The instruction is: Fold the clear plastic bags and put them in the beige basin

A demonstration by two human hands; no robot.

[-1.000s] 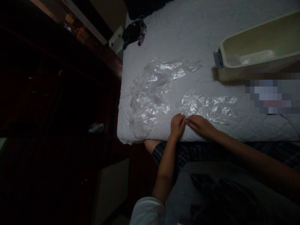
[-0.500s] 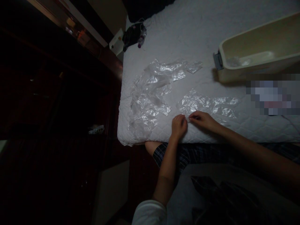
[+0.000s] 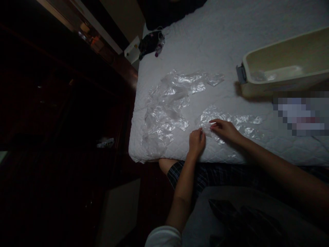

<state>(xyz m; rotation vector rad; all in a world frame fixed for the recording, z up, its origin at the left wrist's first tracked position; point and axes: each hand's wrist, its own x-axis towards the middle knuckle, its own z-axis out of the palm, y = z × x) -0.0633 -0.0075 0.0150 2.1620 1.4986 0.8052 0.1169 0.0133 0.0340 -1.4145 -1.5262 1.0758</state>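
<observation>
Close to the bed's near edge, my left hand (image 3: pixel 197 142) is closed, its thumb and finger pinching the edge of a clear plastic bag (image 3: pixel 207 131). Just right of it, my right hand (image 3: pixel 226 130) hovers over the plastic, its index finger stretched out and apart from the fingers below. Under and beyond my right hand lies a spread of crinkled clear plastic bags (image 3: pixel 239 120). A larger heap of clear plastic bags (image 3: pixel 167 109) covers the bed to the left. Dim light hides the single bags' edges.
A cream plastic bin (image 3: pixel 282 85) with a grey latch lies at the right on the white quilted mattress (image 3: pixel 218 44), some clear plastic inside. Beside it is a blurred-out patch. A small bottle (image 3: pixel 159 48) and a dark bundle (image 3: pixel 149 43) sit at the far left corner.
My right hand's fingers have parted from their pinch near the left hand and moved slightly right. The view has shifted a little, so the bed's contents sit lower.
</observation>
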